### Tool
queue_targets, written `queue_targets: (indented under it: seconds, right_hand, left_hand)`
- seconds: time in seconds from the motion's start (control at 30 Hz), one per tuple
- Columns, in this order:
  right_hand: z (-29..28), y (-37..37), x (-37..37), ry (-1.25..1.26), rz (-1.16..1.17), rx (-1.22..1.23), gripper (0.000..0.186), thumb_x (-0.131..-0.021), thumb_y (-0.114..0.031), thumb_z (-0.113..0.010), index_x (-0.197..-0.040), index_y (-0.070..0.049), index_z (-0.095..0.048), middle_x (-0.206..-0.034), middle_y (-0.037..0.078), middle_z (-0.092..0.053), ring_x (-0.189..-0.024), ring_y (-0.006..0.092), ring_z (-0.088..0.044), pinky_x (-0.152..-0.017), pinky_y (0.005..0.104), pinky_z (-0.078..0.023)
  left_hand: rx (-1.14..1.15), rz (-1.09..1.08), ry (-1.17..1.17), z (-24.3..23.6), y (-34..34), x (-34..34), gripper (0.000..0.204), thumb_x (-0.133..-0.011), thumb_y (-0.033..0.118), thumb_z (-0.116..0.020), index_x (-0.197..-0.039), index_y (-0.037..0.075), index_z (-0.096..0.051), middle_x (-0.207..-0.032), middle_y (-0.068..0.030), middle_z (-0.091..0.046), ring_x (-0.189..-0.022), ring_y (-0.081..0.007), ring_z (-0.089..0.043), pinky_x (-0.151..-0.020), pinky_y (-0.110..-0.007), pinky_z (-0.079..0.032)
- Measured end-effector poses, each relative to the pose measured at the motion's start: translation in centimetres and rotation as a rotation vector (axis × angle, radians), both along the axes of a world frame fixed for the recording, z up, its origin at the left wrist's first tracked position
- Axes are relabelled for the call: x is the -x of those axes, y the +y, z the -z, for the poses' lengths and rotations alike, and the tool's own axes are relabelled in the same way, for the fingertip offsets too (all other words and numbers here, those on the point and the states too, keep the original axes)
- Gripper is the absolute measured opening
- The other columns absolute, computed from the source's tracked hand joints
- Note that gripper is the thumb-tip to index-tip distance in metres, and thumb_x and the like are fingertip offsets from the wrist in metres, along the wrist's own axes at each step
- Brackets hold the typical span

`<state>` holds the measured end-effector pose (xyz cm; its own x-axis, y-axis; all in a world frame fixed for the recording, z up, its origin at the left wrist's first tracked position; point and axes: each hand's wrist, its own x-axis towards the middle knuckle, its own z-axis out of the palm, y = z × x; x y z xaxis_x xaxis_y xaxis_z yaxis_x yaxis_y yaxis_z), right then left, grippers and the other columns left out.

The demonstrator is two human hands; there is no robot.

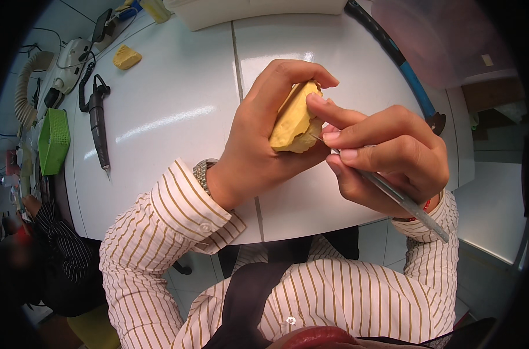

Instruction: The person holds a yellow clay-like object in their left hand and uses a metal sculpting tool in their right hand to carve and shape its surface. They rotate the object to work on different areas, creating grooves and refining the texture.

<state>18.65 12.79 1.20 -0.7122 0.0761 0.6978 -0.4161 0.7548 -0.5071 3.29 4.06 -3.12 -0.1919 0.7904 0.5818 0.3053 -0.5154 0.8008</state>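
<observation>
A yellow cast block with a rough, uneven edge (289, 122) is held up over the middle of the white worktop (171, 81). My left hand (255, 139) grips it, index finger curled over the top and palm along its left side. My right hand (392, 160) holds a slim metal hand tool (407, 203) like a pen, its thin tip at the block's right side. A fingertip of my right hand rests on the block. Part of the block's underside is hidden behind my fingers.
A dark rotary handpiece (100, 125), a green basket (53, 142), another yellow piece (126, 57) and a grey control unit (69, 67) are at the left. A blue-handled hammer-like tool (415, 81) lies right; a white container (258, 11) stands behind. A co-worker's striped sleeve (58, 230) shows left.
</observation>
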Motion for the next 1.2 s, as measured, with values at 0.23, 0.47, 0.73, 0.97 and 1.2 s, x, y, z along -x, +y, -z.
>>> queue_targets:
  seconds: [0.23, 0.47, 0.73, 0.97, 1.2]
  right_hand:
    - [-0.04, -0.13, 0.00, -0.022, 0.004, -0.009, 0.027, -0.070, 0.015, -0.067, -0.088, -0.001, -0.056, -0.090, 0.013, -0.060, -0.098, 0.0347, -0.062, -0.089, 0.0388, -0.052]
    - [-0.36, -0.31, -0.08, -0.040, 0.022, -0.008, 0.026, -0.070, 0.015, -0.067, -0.087, -0.001, -0.057, -0.090, 0.013, -0.060, -0.099, 0.0359, -0.061, -0.089, 0.0382, -0.053]
    - [0.04, -0.75, -0.25, -0.064, 0.080, -0.061, 0.023, -0.069, 0.012, -0.070, -0.083, -0.002, -0.059, -0.091, 0.011, -0.061, -0.101, 0.0355, -0.061, -0.086, 0.0351, -0.054]
    - [0.14, -0.42, 0.11, -0.018, 0.058, -0.001, 0.025, -0.071, 0.012, -0.069, -0.088, -0.001, -0.057, -0.091, 0.013, -0.060, -0.101, 0.0357, -0.061, -0.086, 0.0331, -0.054]
    - [0.17, -0.18, 0.23, 0.009, 0.006, 0.008, 0.025, -0.071, 0.013, -0.067, -0.088, 0.000, -0.056, -0.090, 0.013, -0.060, -0.098, 0.0367, -0.062, -0.087, 0.0345, -0.054]
  left_hand:
    - [0.037, 0.006, -0.052, -0.02, -0.17, -0.17, 0.048, -0.066, 0.008, -0.076, -0.107, 0.007, -0.050, -0.102, -0.0075, -0.053, -0.093, -0.0235, -0.054, -0.079, -0.032, -0.045]
    - [-0.044, -0.004, -0.006, 0.37, 0.22, -0.14, 0.046, -0.067, 0.007, -0.075, -0.106, 0.007, -0.050, -0.100, -0.0078, -0.053, -0.092, -0.0237, -0.054, -0.078, -0.032, -0.045]
    - [-0.043, -0.030, 0.034, 0.54, 0.13, -0.09, 0.050, -0.065, 0.004, -0.074, -0.107, 0.006, -0.049, -0.101, -0.0081, -0.052, -0.091, -0.0242, -0.054, -0.076, -0.033, -0.046]
    - [-0.015, -0.025, 0.018, 0.40, -0.01, -0.18, 0.053, -0.063, 0.004, -0.075, -0.108, 0.006, -0.048, -0.101, -0.0077, -0.051, -0.090, -0.0240, -0.053, -0.076, -0.032, -0.045]
    - [-0.024, -0.011, 0.015, 0.69, 0.08, -0.12, 0.053, -0.063, 0.005, -0.075, -0.108, 0.006, -0.048, -0.101, -0.0072, -0.051, -0.089, -0.0229, -0.052, -0.075, -0.031, -0.044]
